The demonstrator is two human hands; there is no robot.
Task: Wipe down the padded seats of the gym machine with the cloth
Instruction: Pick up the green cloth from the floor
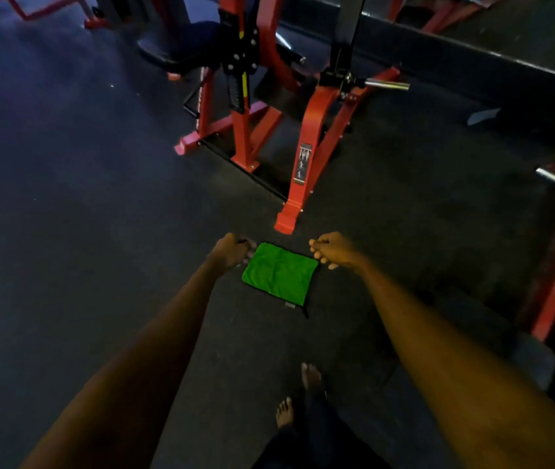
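Left hand (235, 250) and right hand (332, 251), fingers curled, each pinch an upper corner of the green cloth (279, 273); the pictogram sticker (304, 163) on the red gym machine (318, 110) is unreadable

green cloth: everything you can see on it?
The green cloth is bright, roughly rectangular, microfibre by its look, with dark edge trim and a small dark loop at its lower right corner. It is spread open, lightly creased, above the dark floor. The left hand and right hand each appear to pinch an upper corner.
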